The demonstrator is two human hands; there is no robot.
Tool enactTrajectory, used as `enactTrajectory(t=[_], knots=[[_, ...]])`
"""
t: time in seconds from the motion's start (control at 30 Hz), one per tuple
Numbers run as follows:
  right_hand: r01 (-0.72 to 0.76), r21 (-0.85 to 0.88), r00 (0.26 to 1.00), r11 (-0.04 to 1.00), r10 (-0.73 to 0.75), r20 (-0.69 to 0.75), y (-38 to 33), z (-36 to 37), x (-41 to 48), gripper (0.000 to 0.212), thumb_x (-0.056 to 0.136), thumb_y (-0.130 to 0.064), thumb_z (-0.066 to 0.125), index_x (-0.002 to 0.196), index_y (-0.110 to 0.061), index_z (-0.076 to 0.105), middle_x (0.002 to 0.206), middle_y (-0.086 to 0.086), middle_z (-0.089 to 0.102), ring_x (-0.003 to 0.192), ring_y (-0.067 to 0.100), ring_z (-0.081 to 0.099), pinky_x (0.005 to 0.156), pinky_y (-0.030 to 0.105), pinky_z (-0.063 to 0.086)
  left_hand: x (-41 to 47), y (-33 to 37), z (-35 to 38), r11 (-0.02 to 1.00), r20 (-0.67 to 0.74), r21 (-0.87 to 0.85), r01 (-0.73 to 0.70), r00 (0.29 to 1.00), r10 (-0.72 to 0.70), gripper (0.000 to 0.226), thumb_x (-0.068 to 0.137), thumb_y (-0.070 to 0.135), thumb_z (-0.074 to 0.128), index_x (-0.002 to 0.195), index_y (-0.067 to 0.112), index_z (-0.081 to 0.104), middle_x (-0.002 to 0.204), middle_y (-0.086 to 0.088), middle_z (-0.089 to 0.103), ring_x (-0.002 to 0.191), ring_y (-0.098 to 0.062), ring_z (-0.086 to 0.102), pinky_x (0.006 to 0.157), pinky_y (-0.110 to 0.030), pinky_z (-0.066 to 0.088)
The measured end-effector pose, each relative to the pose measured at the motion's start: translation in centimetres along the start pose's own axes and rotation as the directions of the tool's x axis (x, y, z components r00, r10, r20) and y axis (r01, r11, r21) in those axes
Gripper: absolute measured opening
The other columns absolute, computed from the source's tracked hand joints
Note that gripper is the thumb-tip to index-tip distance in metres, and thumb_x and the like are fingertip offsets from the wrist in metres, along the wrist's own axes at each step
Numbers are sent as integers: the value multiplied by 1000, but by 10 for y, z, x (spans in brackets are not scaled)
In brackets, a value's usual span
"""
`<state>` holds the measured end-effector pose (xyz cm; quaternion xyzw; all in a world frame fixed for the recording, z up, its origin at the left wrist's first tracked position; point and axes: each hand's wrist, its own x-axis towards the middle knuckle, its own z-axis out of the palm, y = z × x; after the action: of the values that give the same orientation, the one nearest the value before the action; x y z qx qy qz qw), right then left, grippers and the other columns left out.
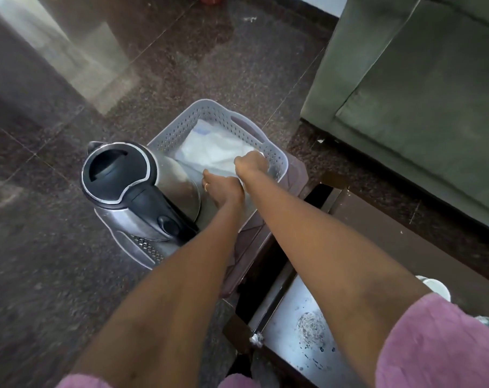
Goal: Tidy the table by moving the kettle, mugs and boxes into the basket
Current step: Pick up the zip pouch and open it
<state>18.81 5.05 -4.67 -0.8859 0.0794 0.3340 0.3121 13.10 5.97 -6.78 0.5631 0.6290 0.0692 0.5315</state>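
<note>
A grey perforated basket (277,161) stands on a brown stool. A steel kettle (131,191) with a black lid and handle sits in its near left part. A white box (209,149) lies flat in the far part. Both my arms reach into the basket. My right hand (251,163) is curled into a fist at the box's right corner, close to the basket's right wall. My left hand (223,189), with a ring on one finger, rests at the near edge of the box beside the kettle; its fingertips are hidden. A white mug (435,287) stands on the table at the lower right.
A glass-topped table with a dark wooden frame (299,326) is at the lower right, touching the stool (251,247). A green sofa (419,107) fills the upper right. Dark speckled floor tiles (181,65) surround the stool.
</note>
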Motion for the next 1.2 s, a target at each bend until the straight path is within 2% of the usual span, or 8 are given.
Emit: enactTrajectory(t=[0.1, 0.23, 0.37, 0.73, 0.87, 1.0, 1.07, 1.2], knots=[[-53, 58, 997, 997, 56, -48, 7, 4, 9, 39, 92, -21, 52, 125, 0, 55, 131, 14, 55, 120, 32, 53, 97, 38, 48, 4, -2, 1, 1000, 0, -2, -17, 1000, 17, 63, 88, 0, 39, 146, 14, 21, 152, -13, 26, 137, -30, 34, 110, -38, 34], [-197, 489, 980, 850, 171, 97, 7, 4, 12, 30, 87, -6, 59, 113, 7, 60, 98, 15, 64, 86, 22, 59, 72, 32, 49, 7, -5, 0, 999, -21, -11, -42, 999, 42, 62, 89, 3, 38, 147, 15, 21, 151, -13, 28, 136, -31, 35, 110, -40, 34], [-105, 671, 994, 734, 55, 95, 6, -7, 4, 20, 82, 3, 62, 101, 2, 59, 106, 22, 67, 98, 36, 65, 87, 50, 54, 0, -10, 0, 995, -26, 2, -105, 994, 105, 59, 88, 5, 39, 145, 16, 28, 142, -15, 40, 129, -30, 42, 106, -37, 36], [606, 435, 795, 666, -494, -352, 60, -121, -57, 16, 80, -7, 65, 83, -22, 62, 74, -8, 64, 68, -1, 56, 66, 15, 44, -78, 8, 7, 846, -151, -365, -390, 921, 359, 35, 98, 31, 40, 127, 15, 51, 119, -4, 64, 109, -14, 60, 92, -21, 43], [749, 51, 599, 660, -643, -477, 121, -164, -80, 29, 72, 7, 56, 93, -5, 73, 93, 11, 75, 84, 13, 64, 83, 21, 45, -129, 23, 28, 716, 74, -674, -181, 948, 309, 32, 97, 37, 42, 119, 15, 50, 93, -12, 60, 79, -20, 61, 72, -27, 50], [810, -150, 465, 567, -776, -426, 203, -195, -97, 32, 65, 17, 52, 87, 4, 70, 100, 15, 73, 99, 27, 65, 92, 42, 49, -182, 8, 60, 765, 377, -638, 85, 901, 215, 49, 91, 26, 57, 133, 7, 44, 125, -22, 60, 110, -36, 62, 91, -48, 53], [799, -211, 471, 563, -804, -362, 245, -207, -103, 29, 64, 18, 51, 85, 6, 67, 104, 16, 72, 101, 31, 65, 92, 46, 48, -207, -12, 74, 821, 441, -563, 96, 875, 200, 51, 86, 6, 58, 135, 4, 42, 128, -23, 58, 113, -38, 60, 93, -50, 51], [701, -181, 684, 690, -722, -104, 313, -229, -125, 51, 72, -4, 61, 122, -1, 55, 132, 11, 57, 123, 28, 51, 110, 34, 31, -250, -49, 89, 879, 534, -462, 117, 828, 170, 45, 82, -5, 50, 127, 3, 52, 109, -18, 65, 97, -33, 65, 88, -46, 53]])
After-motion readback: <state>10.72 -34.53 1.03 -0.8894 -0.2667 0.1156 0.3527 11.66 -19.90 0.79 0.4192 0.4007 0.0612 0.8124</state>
